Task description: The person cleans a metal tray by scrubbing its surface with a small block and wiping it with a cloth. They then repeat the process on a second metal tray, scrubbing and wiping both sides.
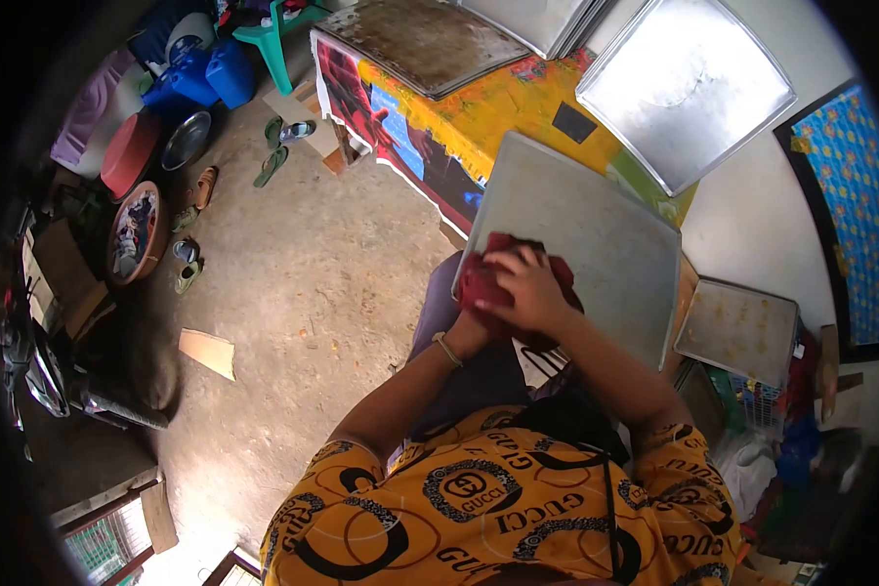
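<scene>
A dark red cloth (482, 283) is bunched between my two hands, over the near left edge of a grey metal tray (596, 234). My right hand (535, 293) lies on top of the cloth with its fingers curled over it. Lower and to the left, my left hand (469, 335) grips the cloth from beneath, its fingers mostly hidden by the fabric. The tray is tilted, its far end by the table with the yellow cover (479, 107) and its near left edge by my leg.
A stained dark tray (420, 44) lies on the table. A shiny tray (689, 88) leans at the wall; another tray (737, 330) rests at right above a basket (757, 402). Sandals (272, 166), basins (137, 234) and cardboard (208, 353) are on the floor at left.
</scene>
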{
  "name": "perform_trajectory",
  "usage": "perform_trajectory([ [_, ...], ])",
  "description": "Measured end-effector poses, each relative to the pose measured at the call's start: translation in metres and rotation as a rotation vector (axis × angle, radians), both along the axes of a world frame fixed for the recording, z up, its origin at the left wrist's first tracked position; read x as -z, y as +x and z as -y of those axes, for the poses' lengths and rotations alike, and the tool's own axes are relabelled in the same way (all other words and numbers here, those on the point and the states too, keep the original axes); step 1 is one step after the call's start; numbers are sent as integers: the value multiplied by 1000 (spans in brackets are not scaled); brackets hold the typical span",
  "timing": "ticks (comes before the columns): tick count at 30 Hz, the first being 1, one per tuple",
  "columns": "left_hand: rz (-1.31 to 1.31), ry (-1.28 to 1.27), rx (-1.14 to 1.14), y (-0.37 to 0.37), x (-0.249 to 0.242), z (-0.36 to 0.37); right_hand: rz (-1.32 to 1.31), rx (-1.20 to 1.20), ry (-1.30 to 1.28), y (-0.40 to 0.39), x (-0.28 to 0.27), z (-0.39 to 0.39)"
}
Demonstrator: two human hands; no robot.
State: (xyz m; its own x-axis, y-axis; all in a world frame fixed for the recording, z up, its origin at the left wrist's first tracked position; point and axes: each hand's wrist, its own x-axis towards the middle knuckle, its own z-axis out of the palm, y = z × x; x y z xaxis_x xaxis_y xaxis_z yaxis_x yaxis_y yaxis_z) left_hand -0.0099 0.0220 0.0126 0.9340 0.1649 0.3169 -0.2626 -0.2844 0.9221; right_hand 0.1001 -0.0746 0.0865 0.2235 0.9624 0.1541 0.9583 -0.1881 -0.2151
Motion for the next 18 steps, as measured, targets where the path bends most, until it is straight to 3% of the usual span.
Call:
perform_trajectory([
  [2,-409,-1029,154,-5,1,10,86,190,-28,43,10,-18],
  [3,-389,-1086,107,-3,3,11,117,307,11,74,16,-28],
  [6,-401,-1035,137,-3,-5,6,87,585,15,140,8,-48],
  [9,-466,-929,118,0,2,0,132,480,-33,127,12,-49],
  [11,-430,-984,80,3,7,1,109,237,4,85,19,-32],
  [12,-420,-1014,61,1,11,2,22,142,-162,54,-1,-27],
  [13,-356,-987,91,0,16,-1,0,24,-122,31,1,-20],
  [14,-206,-650,38,1,19,-3,-83,-48,5,9,-1,-16],
  [16,84,33,-53,4,13,-11,-180,-34,-56,4,-9,-17],
  [17,88,101,-66,1,9,-10,-164,-33,-48,7,-6,-20],
  [18,-96,-270,1,-1,13,-7,-144,-31,-40,15,-5,-27],
])
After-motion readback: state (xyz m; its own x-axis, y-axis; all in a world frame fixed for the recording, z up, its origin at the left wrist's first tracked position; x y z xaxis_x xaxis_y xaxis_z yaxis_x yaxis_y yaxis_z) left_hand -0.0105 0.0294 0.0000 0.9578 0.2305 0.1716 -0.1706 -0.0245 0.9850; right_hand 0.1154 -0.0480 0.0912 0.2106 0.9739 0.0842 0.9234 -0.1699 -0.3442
